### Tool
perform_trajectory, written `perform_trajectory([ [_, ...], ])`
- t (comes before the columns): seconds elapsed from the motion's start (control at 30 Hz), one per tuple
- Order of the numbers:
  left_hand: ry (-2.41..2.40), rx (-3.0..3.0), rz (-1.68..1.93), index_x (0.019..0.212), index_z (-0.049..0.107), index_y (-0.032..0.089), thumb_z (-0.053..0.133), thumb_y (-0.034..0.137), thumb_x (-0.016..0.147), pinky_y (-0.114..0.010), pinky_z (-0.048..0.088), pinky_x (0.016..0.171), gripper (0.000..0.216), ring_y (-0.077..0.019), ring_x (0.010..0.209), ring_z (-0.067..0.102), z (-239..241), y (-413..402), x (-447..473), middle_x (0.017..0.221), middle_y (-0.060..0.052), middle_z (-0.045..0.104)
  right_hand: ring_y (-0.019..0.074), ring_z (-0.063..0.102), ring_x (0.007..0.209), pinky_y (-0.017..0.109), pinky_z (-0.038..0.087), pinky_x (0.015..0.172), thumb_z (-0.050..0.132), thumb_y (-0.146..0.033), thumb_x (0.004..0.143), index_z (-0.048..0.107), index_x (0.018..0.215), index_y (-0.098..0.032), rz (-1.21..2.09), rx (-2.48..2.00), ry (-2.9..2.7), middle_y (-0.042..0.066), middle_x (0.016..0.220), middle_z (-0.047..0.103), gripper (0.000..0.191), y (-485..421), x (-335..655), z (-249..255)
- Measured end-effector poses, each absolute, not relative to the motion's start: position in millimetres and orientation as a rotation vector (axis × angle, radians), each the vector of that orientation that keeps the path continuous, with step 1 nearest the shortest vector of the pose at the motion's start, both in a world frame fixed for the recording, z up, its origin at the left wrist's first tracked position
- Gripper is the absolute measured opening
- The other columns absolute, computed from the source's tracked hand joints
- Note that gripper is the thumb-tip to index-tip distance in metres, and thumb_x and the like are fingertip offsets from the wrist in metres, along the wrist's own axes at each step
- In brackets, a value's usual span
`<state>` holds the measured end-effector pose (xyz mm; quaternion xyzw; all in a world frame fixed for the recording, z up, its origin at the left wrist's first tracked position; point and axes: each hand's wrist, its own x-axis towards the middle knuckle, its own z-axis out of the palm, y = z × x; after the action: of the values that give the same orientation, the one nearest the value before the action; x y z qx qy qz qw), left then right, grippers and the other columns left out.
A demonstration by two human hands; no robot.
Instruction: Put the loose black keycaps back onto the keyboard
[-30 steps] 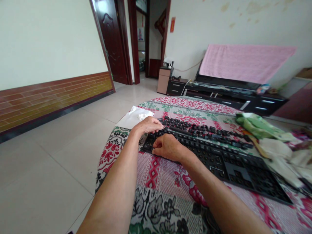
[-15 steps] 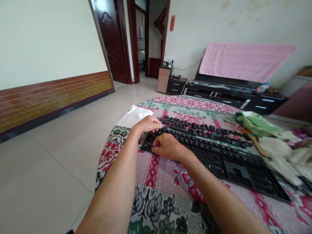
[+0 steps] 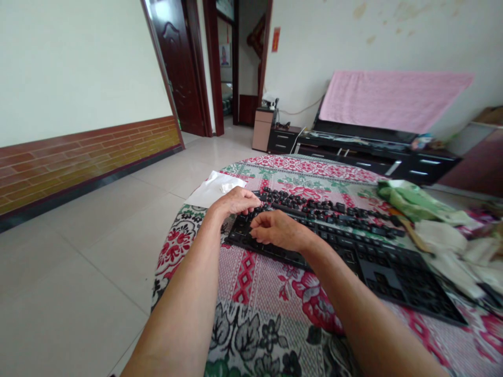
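Observation:
A black keyboard (image 3: 385, 277) lies slantwise on the table, many of its key positions bare and some keycaps in place at its left end. Over that left end, my right hand (image 3: 281, 230) is curled, thumb and fingertips drawn together; whatever may be in them is too small to make out. My left hand (image 3: 238, 201) is beside it at the keyboard's upper left corner, its fingers pinched, and their contents cannot be made out. Loose black keycaps (image 3: 324, 206) are strewn in a long band behind the keyboard.
A white paper sheet (image 3: 204, 192) with a crumpled tissue (image 3: 231, 185) lies left of the keycaps. To the right are a green cloth or bag (image 3: 412, 200) and pale gloves or cloths (image 3: 444, 238). A patterned tablecloth (image 3: 243, 285) covers the round table.
My right hand has lifted slightly from the keyboard's lower left edge and shifted a little right. My left hand has stayed nearly in place. The view has turned very slightly.

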<state>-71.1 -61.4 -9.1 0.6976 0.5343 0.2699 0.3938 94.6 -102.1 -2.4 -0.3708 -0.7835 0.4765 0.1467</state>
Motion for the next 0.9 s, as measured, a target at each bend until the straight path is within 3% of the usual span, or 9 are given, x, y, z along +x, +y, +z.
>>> perform_trajectory([
  [0.17,1.335,1.781,0.698,0.078,0.064,0.016,0.054,0.039,0.067,-0.021,0.036,0.047,0.028,-0.0079,0.048,0.047,-11,-59,-72,0.058,0.0,0.056,0.0077,0.053,0.058,0.021,0.046,0.058,0.058,-0.019,0.066,0.056,0.08,-0.016,1.675,-1.033,-1.927,-0.001,0.066,0.058,0.014,-96,107,5],
  [0.37,1.362,1.764,0.679,0.076,0.063,0.017,0.053,0.042,0.067,-0.021,0.037,0.047,0.028,-0.0088,0.05,0.048,-10,-60,-72,0.057,0.0,0.056,0.0067,0.054,0.061,0.021,0.048,0.061,0.057,-0.017,0.07,0.057,0.086,-0.017,1.94,-0.984,-1.609,0.002,0.078,0.06,0.016,-91,114,3],
  [0.47,1.358,1.745,0.672,0.075,0.062,0.018,0.053,0.041,0.067,-0.021,0.035,0.045,0.026,-0.0085,0.05,0.048,-8,-61,-71,0.059,0.0,0.056,0.0062,0.054,0.06,0.021,0.049,0.061,0.055,-0.014,0.072,0.055,0.098,-0.018,2.037,-0.925,-1.493,0.002,0.078,0.059,0.026,-90,115,2],
  [0.57,1.358,1.71,0.665,0.078,0.063,0.019,0.055,0.036,0.065,-0.02,0.034,0.044,0.023,-0.0076,0.048,0.046,-8,-61,-70,0.06,0.001,0.056,0.0057,0.053,0.058,0.021,0.049,0.061,0.05,-0.012,0.075,0.052,0.105,-0.021,2.084,-0.856,-1.45,-0.001,0.073,0.057,0.032,-90,115,2],
  [0.67,1.358,1.709,0.673,0.076,0.063,0.018,0.055,0.035,0.066,-0.02,0.033,0.044,0.021,-0.0075,0.048,0.045,-8,-61,-70,0.058,0.001,0.055,0.0057,0.054,0.057,0.022,0.05,0.062,0.048,-0.012,0.076,0.053,0.099,-0.019,2.076,-0.862,-1.439,-0.001,0.069,0.056,0.025,-91,113,2],
  [0.8,1.318,1.723,0.684,0.076,0.063,0.017,0.053,0.042,0.067,-0.02,0.035,0.045,0.028,-0.0077,0.05,0.046,-7,-63,-71,0.059,0.0,0.055,0.0077,0.058,0.062,0.025,0.05,0.063,0.052,-0.018,0.075,0.051,0.09,-0.018,1.988,-0.905,-1.434,0.002,0.077,0.061,0.015,-91,110,-1],
  [0.9,1.271,1.689,0.677,0.082,0.062,0.017,0.053,0.041,0.068,-0.02,0.035,0.046,0.03,-0.0073,0.05,0.046,-3,-66,-72,0.063,-0.001,0.057,0.0084,0.059,0.065,0.024,0.05,0.064,0.054,-0.023,0.075,0.049,0.092,-0.019,1.89,-0.891,-1.417,0.002,0.082,0.063,0.018,-90,109,-3],
])
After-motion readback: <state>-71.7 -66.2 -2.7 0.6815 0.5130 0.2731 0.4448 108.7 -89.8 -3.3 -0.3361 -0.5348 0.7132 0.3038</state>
